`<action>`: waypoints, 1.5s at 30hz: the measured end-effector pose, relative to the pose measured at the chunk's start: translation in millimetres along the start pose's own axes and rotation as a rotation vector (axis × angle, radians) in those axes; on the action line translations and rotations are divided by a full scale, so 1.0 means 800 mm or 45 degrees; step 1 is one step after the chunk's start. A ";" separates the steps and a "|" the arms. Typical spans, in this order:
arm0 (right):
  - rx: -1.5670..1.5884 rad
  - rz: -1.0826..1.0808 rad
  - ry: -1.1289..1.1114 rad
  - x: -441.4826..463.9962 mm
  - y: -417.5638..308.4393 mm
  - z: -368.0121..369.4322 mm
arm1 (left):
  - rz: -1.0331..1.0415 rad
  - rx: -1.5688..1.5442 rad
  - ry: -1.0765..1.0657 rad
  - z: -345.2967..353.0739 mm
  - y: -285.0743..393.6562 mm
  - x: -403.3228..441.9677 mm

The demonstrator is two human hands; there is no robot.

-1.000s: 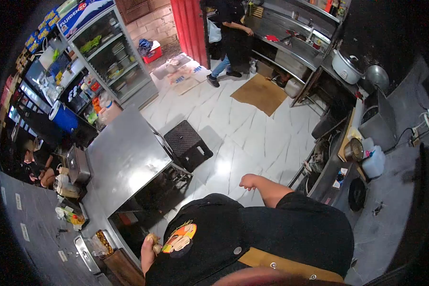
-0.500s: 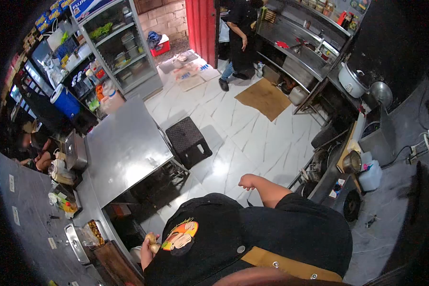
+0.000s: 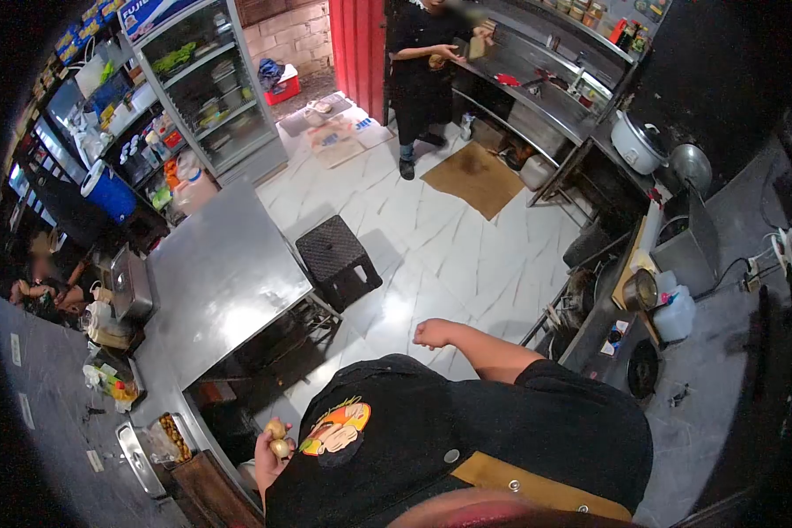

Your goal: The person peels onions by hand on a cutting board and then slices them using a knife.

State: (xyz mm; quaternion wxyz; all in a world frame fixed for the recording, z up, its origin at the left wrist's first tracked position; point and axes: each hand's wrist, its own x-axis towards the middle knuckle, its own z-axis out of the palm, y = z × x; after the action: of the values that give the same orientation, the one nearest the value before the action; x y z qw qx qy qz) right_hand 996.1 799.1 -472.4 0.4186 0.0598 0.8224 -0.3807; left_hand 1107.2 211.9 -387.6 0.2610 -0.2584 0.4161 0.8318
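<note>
Two pale yellow-brown onions [image 3: 278, 438] are in my left hand [image 3: 267, 458], its fingers wrapped around them, low beside the printed front of my black shirt [image 3: 466, 422]. My right hand [image 3: 433, 333] is held out in front of my body over the white tiled floor. Its fingers are curled into a fist, and nothing shows in it. Close to my left hand lie a brown wooden board [image 3: 209, 488] and a tray of small round brown items [image 3: 174, 437].
A steel table [image 3: 224, 282] stands ahead on the left, with a black stool [image 3: 336, 260] beside it. Further off are a glass-door fridge [image 3: 204, 84] and a person [image 3: 418, 79] by the steel sink counter [image 3: 537, 92]. A burner counter [image 3: 620, 352] runs along the right.
My right hand has shifted slightly left, and the onions show more clearly in my left hand. The person by the sink has turned, hands now raised in front. The whole view has shifted a little.
</note>
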 end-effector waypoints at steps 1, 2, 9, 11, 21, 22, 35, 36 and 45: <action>0.003 -0.001 0.000 0.003 -0.009 0.001 | 0.000 0.003 0.001 0.001 0.001 0.000; 0.004 -0.030 0.001 0.007 -0.014 0.002 | 0.016 0.017 0.004 0.008 0.003 -0.001; -0.162 0.091 -0.029 0.016 0.008 -0.004 | 0.042 0.045 -0.019 0.005 0.010 -0.009; -0.235 0.190 -0.092 0.014 0.025 -0.007 | 0.056 0.011 -0.032 -0.002 0.005 -0.013; -0.129 0.466 -0.121 -0.001 0.076 -0.007 | 0.148 -0.048 0.116 -0.001 -0.022 -0.038; -0.128 0.468 -0.123 0.000 0.073 -0.006 | 0.145 -0.047 0.117 -0.002 -0.023 -0.036; -0.078 0.303 -0.056 0.003 0.061 -0.004 | 0.144 -0.068 0.069 0.031 0.001 -0.040; -0.053 0.274 -0.013 0.000 0.068 -0.002 | 0.136 -0.113 0.085 0.036 0.003 -0.043; -0.069 0.465 -0.102 -0.006 0.103 -0.003 | 0.106 -0.096 0.193 0.051 0.009 -0.047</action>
State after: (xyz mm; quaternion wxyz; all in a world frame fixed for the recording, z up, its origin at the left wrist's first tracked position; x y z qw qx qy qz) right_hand 1031.7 859.7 -515.0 0.5145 0.1818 0.7904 -0.2783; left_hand 1121.4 233.4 -337.7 0.1839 -0.3129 0.4134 0.8351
